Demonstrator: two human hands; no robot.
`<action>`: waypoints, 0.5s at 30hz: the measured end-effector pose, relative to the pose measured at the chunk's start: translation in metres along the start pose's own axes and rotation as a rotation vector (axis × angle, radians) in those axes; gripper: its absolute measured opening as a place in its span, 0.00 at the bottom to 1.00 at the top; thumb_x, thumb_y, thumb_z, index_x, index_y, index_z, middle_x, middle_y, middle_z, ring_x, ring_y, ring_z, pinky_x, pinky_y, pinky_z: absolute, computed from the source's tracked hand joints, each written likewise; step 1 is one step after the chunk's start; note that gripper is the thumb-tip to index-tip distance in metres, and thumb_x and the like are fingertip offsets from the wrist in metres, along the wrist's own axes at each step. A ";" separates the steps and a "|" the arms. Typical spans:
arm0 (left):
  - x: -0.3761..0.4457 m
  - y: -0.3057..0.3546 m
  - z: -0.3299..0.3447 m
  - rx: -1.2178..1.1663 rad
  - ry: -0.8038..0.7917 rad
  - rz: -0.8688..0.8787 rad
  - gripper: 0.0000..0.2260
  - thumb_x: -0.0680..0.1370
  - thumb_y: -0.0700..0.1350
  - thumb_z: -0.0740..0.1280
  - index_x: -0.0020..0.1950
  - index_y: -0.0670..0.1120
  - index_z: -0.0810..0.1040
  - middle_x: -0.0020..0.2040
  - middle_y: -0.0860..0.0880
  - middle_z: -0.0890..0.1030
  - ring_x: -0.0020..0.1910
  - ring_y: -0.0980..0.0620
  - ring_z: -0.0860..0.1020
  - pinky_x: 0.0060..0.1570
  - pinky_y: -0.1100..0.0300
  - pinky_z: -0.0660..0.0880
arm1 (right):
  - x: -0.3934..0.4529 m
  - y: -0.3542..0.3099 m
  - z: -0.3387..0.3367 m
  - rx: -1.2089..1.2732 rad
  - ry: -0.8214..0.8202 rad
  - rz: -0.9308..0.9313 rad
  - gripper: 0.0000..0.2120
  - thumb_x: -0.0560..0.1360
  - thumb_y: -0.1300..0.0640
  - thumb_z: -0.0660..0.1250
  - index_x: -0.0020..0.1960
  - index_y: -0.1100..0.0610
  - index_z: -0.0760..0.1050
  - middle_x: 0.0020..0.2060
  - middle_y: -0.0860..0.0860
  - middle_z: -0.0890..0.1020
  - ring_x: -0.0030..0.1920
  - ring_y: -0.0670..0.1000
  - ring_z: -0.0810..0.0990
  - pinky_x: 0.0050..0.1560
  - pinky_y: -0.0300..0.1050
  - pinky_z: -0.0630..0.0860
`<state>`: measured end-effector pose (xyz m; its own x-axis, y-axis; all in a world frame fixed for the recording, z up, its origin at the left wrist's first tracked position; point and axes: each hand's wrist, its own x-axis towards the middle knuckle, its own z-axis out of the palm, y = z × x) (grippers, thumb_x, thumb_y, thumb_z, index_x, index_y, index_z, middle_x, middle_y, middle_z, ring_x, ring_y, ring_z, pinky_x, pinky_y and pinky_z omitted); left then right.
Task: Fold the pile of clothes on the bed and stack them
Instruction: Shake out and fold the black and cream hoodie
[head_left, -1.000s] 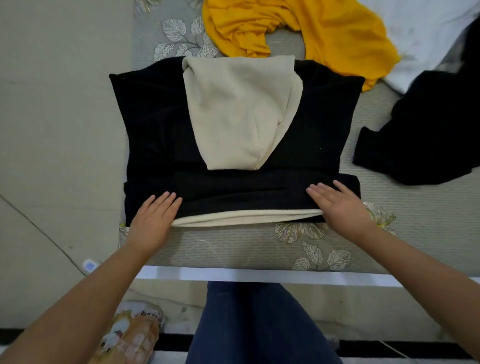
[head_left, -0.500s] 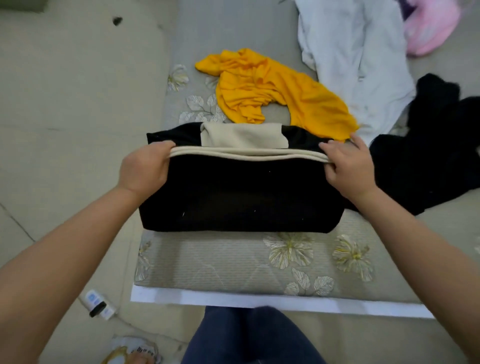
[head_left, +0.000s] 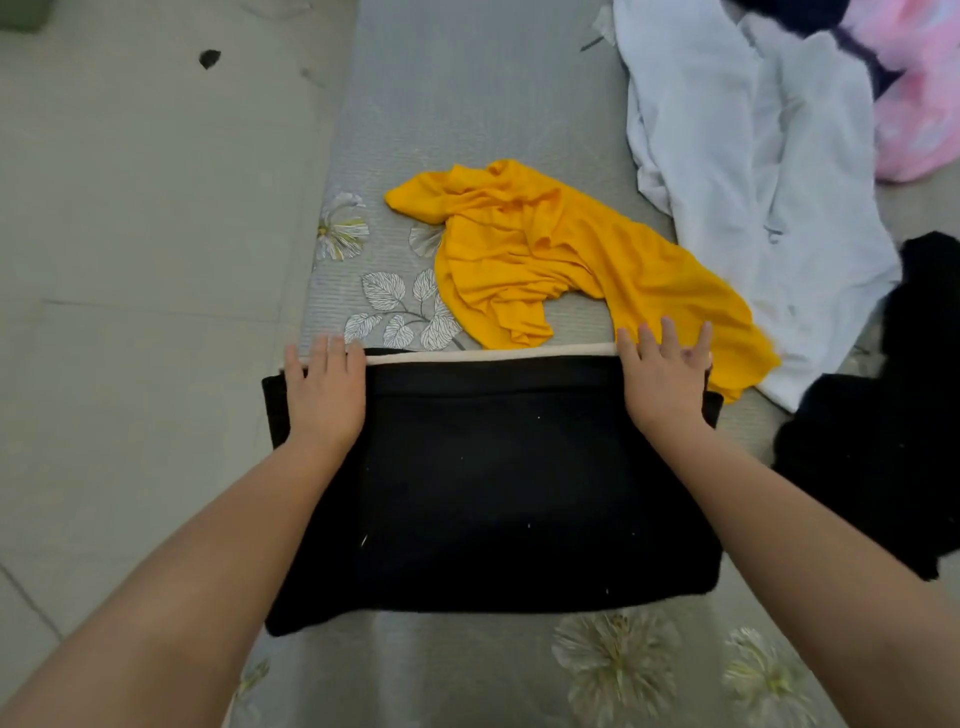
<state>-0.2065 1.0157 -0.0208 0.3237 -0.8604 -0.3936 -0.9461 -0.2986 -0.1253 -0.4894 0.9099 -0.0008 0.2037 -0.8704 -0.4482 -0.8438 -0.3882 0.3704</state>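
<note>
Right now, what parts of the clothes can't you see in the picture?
Head view only:
- Folded black garment: its inner layers are hidden by its own top layer; its far corners by the left hand and right hand.
- White garment: cut off by the top edge.
- Pink item: cut off by the right edge.
- Loose black clothing: too dark and crumpled to identify.

Folded garment (head_left: 493, 483) on bed (head_left: 467, 104), near edge. Crumpled top (head_left: 561, 249) just behind it. Loose shirt (head_left: 753, 182) farther right.
</note>
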 end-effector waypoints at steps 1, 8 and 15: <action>0.003 0.005 0.009 -0.021 -0.008 0.006 0.23 0.79 0.37 0.51 0.75 0.40 0.54 0.75 0.41 0.54 0.75 0.44 0.49 0.71 0.43 0.43 | 0.007 -0.008 0.007 0.024 -0.006 0.033 0.25 0.81 0.58 0.47 0.76 0.55 0.45 0.75 0.58 0.49 0.75 0.61 0.43 0.68 0.67 0.39; -0.039 0.030 0.086 -0.242 0.346 0.271 0.21 0.75 0.52 0.53 0.66 0.46 0.64 0.65 0.39 0.74 0.67 0.39 0.59 0.63 0.36 0.55 | -0.025 -0.057 0.062 0.378 0.327 -0.141 0.25 0.73 0.47 0.54 0.65 0.57 0.71 0.65 0.63 0.72 0.65 0.67 0.69 0.59 0.69 0.54; -0.030 0.030 0.120 -0.170 0.199 0.202 0.22 0.73 0.55 0.54 0.66 0.50 0.65 0.65 0.39 0.73 0.65 0.29 0.66 0.58 0.34 0.54 | -0.014 -0.068 0.099 0.521 0.065 -0.158 0.29 0.73 0.42 0.50 0.70 0.52 0.66 0.71 0.60 0.63 0.70 0.67 0.58 0.61 0.75 0.51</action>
<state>-0.2460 1.0820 -0.1217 0.1411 -0.9681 -0.2071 -0.9816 -0.1640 0.0975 -0.4844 0.9784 -0.1006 0.3639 -0.8373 -0.4080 -0.9314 -0.3284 -0.1568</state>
